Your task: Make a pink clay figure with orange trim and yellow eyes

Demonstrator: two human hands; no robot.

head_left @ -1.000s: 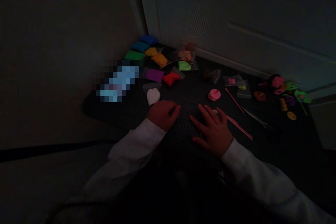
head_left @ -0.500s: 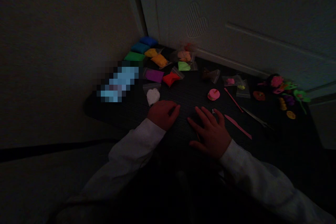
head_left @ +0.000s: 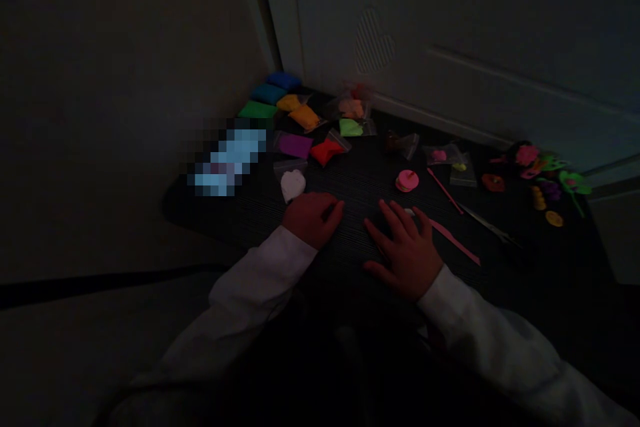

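White bagged clay (head_left: pixel 293 184) lies just beyond my curled left hand (head_left: pixel 311 219); whether that holds anything, I can't tell. My right hand (head_left: pixel 405 248), fingers wide, lies beside a pink modelling knife (head_left: pixel 457 243).

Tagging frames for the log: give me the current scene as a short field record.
left hand: left hand curled, close by the white lump in a clear plastic bag; can't tell if it grips anything
right hand: right hand palm down, fingers spread, nearest the flat pink blade-shaped tool
beyond right hand: round pink layered piece
other tools: thin pink stick, metal-bladed scissors
back row: bags, including a flat purple plastic pack
surface: dark grained tabletop
light: very dim
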